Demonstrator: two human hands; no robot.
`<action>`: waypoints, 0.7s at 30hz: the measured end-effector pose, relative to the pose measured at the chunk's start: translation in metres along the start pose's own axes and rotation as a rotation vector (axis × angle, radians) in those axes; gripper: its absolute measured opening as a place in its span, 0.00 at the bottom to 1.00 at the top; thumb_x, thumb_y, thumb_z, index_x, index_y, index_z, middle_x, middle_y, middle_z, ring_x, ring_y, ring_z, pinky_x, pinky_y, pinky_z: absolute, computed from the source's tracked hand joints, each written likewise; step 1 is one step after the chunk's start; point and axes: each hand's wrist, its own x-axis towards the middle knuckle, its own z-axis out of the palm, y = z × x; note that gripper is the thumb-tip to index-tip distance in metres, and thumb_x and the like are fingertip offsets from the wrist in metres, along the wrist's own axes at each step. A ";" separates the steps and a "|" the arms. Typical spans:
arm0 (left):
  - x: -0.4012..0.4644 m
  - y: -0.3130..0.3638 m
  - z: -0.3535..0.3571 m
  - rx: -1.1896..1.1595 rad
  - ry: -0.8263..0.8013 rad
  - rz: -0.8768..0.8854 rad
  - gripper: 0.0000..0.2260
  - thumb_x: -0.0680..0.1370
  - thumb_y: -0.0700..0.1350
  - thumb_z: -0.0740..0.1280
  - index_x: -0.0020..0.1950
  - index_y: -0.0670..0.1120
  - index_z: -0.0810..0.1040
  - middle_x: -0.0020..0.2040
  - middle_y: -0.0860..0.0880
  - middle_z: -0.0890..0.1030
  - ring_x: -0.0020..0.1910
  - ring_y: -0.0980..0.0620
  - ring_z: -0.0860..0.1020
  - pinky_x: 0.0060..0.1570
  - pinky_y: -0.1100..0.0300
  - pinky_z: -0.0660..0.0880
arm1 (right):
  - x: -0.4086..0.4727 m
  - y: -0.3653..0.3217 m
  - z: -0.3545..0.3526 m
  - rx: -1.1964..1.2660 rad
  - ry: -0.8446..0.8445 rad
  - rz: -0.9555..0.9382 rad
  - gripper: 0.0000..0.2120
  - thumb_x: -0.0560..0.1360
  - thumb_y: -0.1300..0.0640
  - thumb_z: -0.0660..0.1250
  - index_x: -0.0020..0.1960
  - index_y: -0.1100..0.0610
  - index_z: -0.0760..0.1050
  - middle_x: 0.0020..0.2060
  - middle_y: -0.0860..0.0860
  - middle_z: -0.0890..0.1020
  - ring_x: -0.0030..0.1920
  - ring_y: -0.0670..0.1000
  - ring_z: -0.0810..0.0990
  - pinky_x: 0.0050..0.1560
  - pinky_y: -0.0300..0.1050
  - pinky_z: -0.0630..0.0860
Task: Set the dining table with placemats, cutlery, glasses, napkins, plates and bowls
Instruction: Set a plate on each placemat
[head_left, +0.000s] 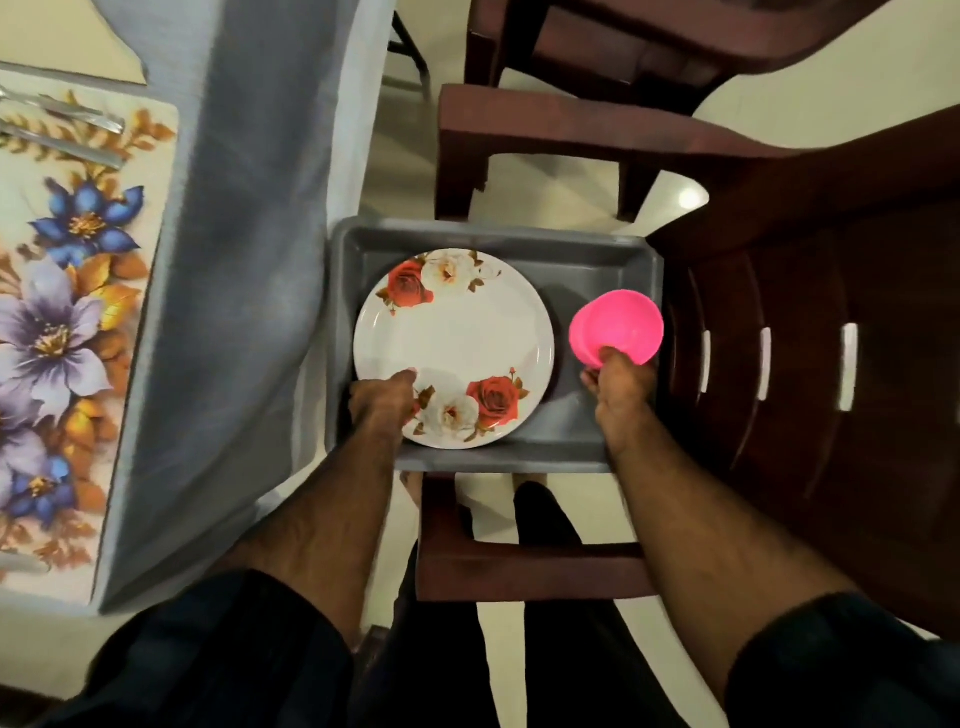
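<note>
Floor: pale glossy tiles (524, 171), with one bright reflected spot near the chairs.
Table: on the left, draped in a grey-blue tablecloth (234, 312) that hangs down its side.
Placemat: a floral placemat (67, 322) lies flat on the table top; blurred metal cutlery (62, 132) rests across its far end.
Chairs: dark brown plastic chairs (810, 332) stand to the right and ahead; a low brown stool (524, 566) sits under the tray.
Tray: a grey tray (587, 260) rests on the stool, just beside the table's hanging cloth.
Plate: a white plate (454, 343) printed with red and cream roses lies inside the tray, on its left part.
Left hand: the left hand (382, 405) grips the plate's near-left rim, thumb on top.
Bowl: a pink bowl (618, 332) sits tilted over the tray's right end.
Right hand: the right hand (621, 382) pinches the bowl's near rim, fingers curled around it.
</note>
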 end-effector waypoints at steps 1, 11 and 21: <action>0.001 -0.001 0.001 0.000 0.005 -0.004 0.37 0.65 0.56 0.82 0.69 0.44 0.77 0.60 0.43 0.84 0.52 0.39 0.84 0.53 0.42 0.84 | 0.000 -0.001 0.003 0.020 0.002 0.005 0.28 0.75 0.66 0.72 0.74 0.58 0.72 0.60 0.59 0.82 0.41 0.57 0.85 0.30 0.45 0.81; -0.003 -0.003 -0.007 0.140 0.037 0.055 0.23 0.72 0.47 0.75 0.66 0.42 0.80 0.59 0.42 0.85 0.52 0.38 0.84 0.51 0.46 0.84 | -0.015 0.017 -0.001 0.050 -0.184 0.094 0.22 0.71 0.45 0.80 0.60 0.51 0.79 0.49 0.50 0.81 0.45 0.51 0.80 0.46 0.46 0.78; 0.022 -0.012 -0.013 0.019 -0.057 -0.028 0.06 0.74 0.41 0.73 0.47 0.39 0.84 0.42 0.42 0.86 0.41 0.40 0.86 0.47 0.41 0.85 | -0.020 0.073 0.015 -0.511 -0.424 -0.019 0.12 0.74 0.59 0.74 0.57 0.58 0.84 0.49 0.53 0.88 0.47 0.53 0.87 0.49 0.53 0.85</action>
